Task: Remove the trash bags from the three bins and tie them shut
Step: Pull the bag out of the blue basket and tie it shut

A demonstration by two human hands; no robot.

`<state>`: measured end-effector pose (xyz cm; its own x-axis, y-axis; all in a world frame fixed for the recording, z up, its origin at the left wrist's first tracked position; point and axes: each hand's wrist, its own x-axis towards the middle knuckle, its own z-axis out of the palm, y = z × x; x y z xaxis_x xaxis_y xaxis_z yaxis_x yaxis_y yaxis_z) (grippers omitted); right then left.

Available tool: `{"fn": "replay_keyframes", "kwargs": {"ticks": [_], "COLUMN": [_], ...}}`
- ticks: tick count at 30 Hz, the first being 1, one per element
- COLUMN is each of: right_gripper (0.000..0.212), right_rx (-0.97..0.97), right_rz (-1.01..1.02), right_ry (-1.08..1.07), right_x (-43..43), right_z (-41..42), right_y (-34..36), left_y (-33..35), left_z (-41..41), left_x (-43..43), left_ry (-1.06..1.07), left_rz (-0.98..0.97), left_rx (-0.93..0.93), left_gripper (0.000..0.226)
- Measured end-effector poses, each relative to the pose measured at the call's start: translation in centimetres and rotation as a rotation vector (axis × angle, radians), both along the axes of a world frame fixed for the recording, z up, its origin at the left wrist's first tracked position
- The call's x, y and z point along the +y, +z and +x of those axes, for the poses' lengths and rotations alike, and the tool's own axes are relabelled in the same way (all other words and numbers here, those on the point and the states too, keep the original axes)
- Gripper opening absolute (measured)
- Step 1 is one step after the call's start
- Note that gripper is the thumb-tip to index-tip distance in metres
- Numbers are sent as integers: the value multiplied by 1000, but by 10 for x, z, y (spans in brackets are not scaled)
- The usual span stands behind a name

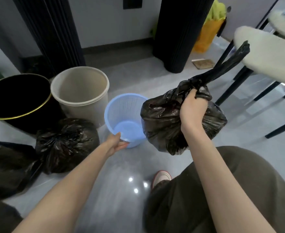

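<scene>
While the right hand (pixel 193 106) clamps its fingers round the knotted neck of one black bag (pixel 165 125), held up just right of the blue bin (pixel 125 113), the left hand (pixel 116 142) pinches that bin's near rim, thumb inside. Three bins: blue bin, beige bin (pixel 79 88), black bin (pixel 17 98). Three bags too: second bag (pixel 66 145) and third bag (pixel 9 167) sit on the floor (pixel 104 182) at left

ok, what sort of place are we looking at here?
Likely a room in a home, possibly a small office: small household bins (black bin, beige bin, blue bin) on a glossy grey floor, dark floor-length curtains, and a black-legged chair with a fluffy white cushion.
</scene>
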<state>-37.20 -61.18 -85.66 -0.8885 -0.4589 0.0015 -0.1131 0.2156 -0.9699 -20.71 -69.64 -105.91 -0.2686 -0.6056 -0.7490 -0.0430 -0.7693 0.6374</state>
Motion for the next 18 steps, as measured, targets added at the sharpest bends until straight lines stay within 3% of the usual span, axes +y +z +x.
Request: {"fn": "replay_keyframes", "kwargs": {"ticks": [8, 11, 13, 18], "right_gripper": [34, 28, 27, 32], "right_rx": [-148, -199, -234, -343], "right_rz": [14, 40, 77, 179], "right_ry": [-47, -36, 9, 262], "right_x": [-24, -26, -26, -24], "right_z": [2, 9, 15, 40], "right_y": [-25, -37, -44, -62], "left_y": [-18, -21, -22, 14], "left_z": [-25, -25, -17, 14], "left_x": [-63, -80, -86, -69], "left_ry": [248, 112, 18, -178], "left_rz": [55, -17, -37, -147], "left_rx": [326, 302, 281, 188], "left_gripper": [29, 27, 41, 55]}}
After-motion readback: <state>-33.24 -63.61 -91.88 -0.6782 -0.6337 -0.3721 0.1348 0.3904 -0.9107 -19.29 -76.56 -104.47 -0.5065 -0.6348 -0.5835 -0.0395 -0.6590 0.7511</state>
